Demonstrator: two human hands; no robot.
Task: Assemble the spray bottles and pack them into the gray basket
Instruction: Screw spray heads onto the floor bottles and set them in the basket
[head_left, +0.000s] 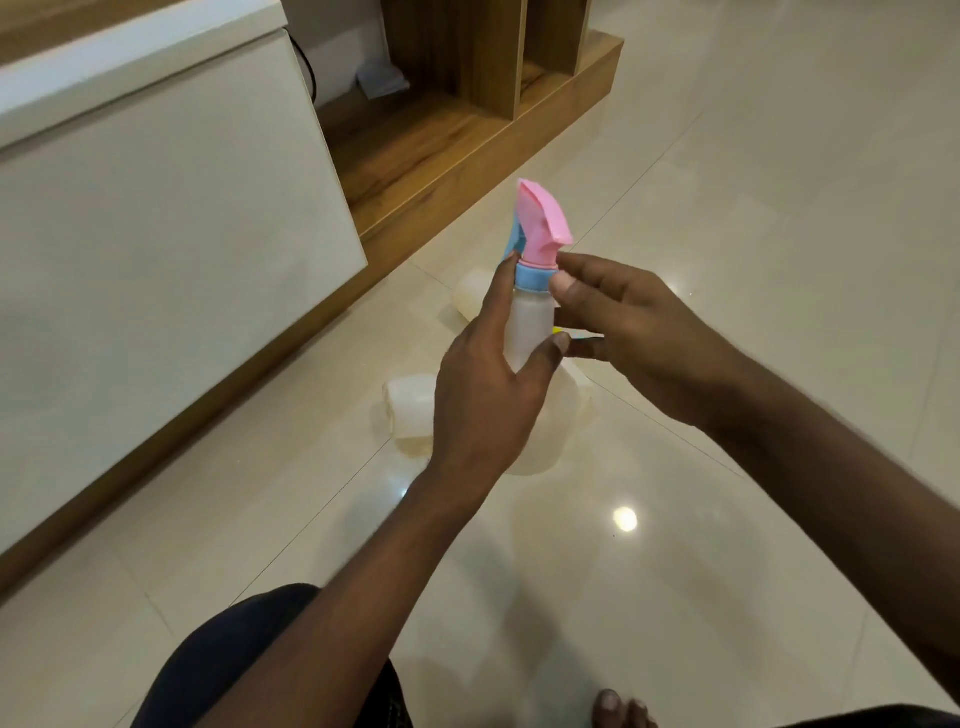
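Head view, left hand gripping spray bottle, right hand pinching blue collar

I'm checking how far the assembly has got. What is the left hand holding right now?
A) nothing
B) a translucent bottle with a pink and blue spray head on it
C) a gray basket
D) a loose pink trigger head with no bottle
B: the left hand grips the translucent bottle upright, with the pink and blue spray head seated on its neck, while the right hand pinches at the blue collar.
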